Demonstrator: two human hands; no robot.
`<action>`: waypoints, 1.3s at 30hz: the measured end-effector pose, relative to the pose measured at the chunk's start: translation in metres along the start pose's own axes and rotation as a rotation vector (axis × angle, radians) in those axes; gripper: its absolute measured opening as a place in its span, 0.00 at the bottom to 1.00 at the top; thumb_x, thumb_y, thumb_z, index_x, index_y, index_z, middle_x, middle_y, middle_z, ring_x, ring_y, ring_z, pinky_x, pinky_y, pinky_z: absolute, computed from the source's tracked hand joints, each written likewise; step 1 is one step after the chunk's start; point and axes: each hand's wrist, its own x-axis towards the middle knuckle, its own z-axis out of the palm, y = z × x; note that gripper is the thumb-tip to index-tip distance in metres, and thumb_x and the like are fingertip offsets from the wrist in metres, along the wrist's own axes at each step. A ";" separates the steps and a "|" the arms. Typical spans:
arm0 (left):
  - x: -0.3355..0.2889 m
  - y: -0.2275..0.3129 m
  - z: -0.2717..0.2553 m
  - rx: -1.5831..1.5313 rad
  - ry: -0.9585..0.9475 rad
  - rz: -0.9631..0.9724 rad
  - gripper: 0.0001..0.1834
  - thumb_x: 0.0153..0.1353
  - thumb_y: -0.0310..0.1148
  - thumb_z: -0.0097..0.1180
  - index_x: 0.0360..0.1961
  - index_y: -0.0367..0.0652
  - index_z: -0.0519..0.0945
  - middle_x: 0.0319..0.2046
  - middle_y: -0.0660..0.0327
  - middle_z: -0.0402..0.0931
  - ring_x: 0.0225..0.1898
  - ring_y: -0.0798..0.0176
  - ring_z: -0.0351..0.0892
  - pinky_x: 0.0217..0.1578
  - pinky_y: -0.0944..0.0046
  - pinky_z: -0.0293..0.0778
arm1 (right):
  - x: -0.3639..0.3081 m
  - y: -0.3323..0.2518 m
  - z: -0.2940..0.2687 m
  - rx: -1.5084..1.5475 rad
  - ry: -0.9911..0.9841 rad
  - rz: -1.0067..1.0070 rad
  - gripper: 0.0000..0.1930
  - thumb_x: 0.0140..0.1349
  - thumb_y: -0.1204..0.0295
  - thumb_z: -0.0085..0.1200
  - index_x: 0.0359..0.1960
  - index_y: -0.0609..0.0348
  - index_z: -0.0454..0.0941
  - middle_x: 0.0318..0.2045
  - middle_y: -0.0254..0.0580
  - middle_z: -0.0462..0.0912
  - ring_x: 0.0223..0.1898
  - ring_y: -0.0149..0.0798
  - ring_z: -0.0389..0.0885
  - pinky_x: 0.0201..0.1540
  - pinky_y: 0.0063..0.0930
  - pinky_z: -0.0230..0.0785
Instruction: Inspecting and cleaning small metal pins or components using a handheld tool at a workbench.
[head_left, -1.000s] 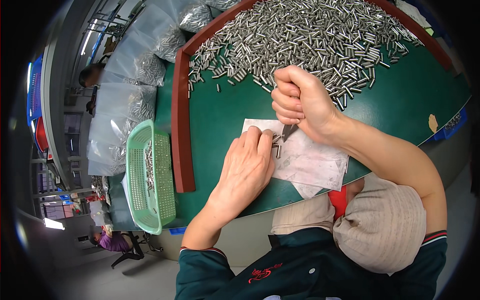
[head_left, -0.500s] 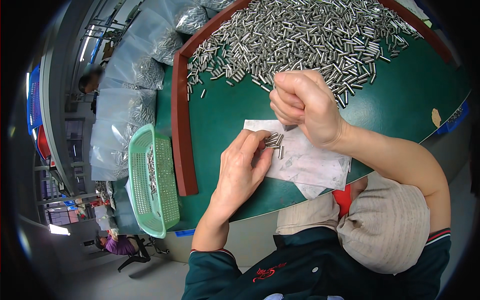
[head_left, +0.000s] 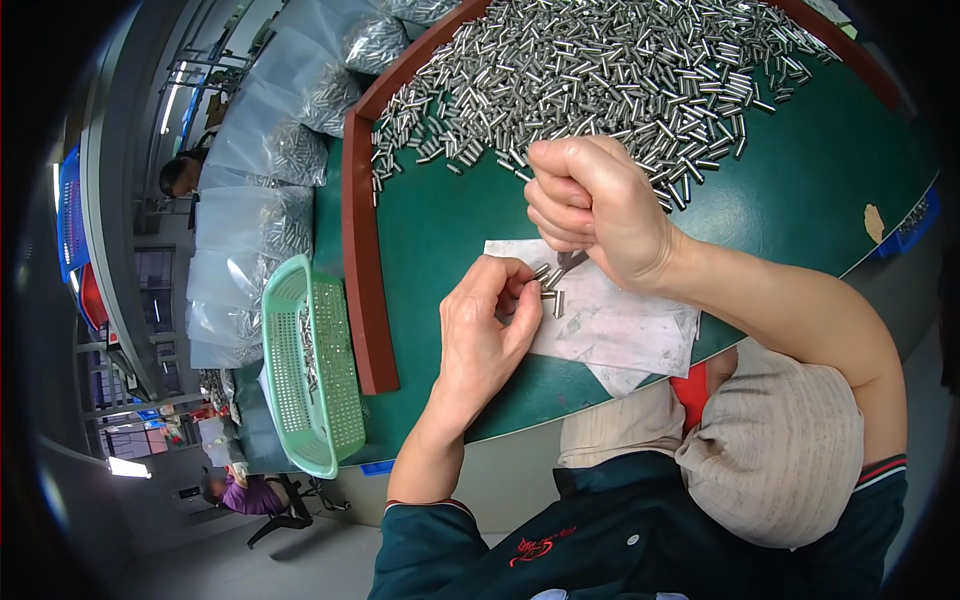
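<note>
My right hand (head_left: 605,210) is a fist, wrapped round a tool with a dark tapered tip (head_left: 568,263). Its handle is hidden in the fist, so I cannot tell the exact kind. Below and to the left, my left hand (head_left: 475,325) has its thumb and fingers curled together on short metal pins (head_left: 547,284). One pin (head_left: 558,303) stands out beside the thumb. The tool's tip points down next to these pins. Both hands are over a smudged white paper sheet (head_left: 635,335) near the table's front edge.
A large heap of steel pins (head_left: 610,80) covers the far side of the green table (head_left: 800,215). A red-brown raised edging (head_left: 365,260) bounds it. Left of that stand a green plastic basket (head_left: 335,450) holding pins and several clear bags (head_left: 235,215) of pins. Other people are in the background.
My right fist has shifted slightly left, and more of the dark tool tip shows beside the pins. The left hand's fingers have moved a little over the pins.
</note>
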 end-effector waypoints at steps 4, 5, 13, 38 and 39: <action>0.001 -0.002 0.000 -0.015 0.022 -0.029 0.05 0.47 0.20 0.53 0.27 0.35 0.73 0.19 0.59 0.70 0.17 0.67 0.68 0.19 0.70 0.66 | -0.001 -0.001 -0.001 -0.002 -0.005 0.008 0.20 0.58 0.69 0.34 0.07 0.49 0.50 0.05 0.26 0.52 0.09 0.22 0.45 0.13 0.18 0.38; 0.001 -0.002 -0.001 -0.018 0.021 -0.027 0.05 0.47 0.20 0.53 0.27 0.35 0.73 0.19 0.59 0.70 0.17 0.67 0.68 0.19 0.70 0.66 | -0.001 -0.001 0.000 -0.013 0.008 -0.007 0.20 0.58 0.69 0.34 0.07 0.49 0.50 0.05 0.26 0.52 0.09 0.22 0.45 0.13 0.18 0.38; 0.001 0.000 -0.008 -0.052 -0.076 -0.069 0.10 0.43 0.21 0.53 0.31 0.34 0.74 0.19 0.61 0.69 0.18 0.68 0.67 0.21 0.71 0.66 | 0.001 0.000 -0.002 0.093 -0.039 0.090 0.20 0.58 0.69 0.34 0.07 0.49 0.50 0.05 0.26 0.52 0.09 0.21 0.44 0.13 0.18 0.37; -0.001 0.005 -0.006 0.052 -0.108 0.018 0.13 0.42 0.24 0.60 0.34 0.38 0.77 0.21 0.60 0.70 0.20 0.66 0.69 0.21 0.68 0.68 | 0.001 0.008 -0.006 0.065 -0.017 -0.018 0.21 0.59 0.68 0.34 0.07 0.49 0.50 0.04 0.27 0.52 0.09 0.22 0.45 0.13 0.18 0.39; -0.002 0.007 -0.005 0.057 -0.096 0.017 0.14 0.41 0.23 0.60 0.33 0.37 0.77 0.21 0.61 0.71 0.20 0.68 0.69 0.22 0.70 0.67 | 0.000 0.009 -0.006 0.066 -0.017 -0.018 0.21 0.59 0.68 0.34 0.07 0.49 0.50 0.04 0.27 0.52 0.09 0.22 0.45 0.13 0.18 0.39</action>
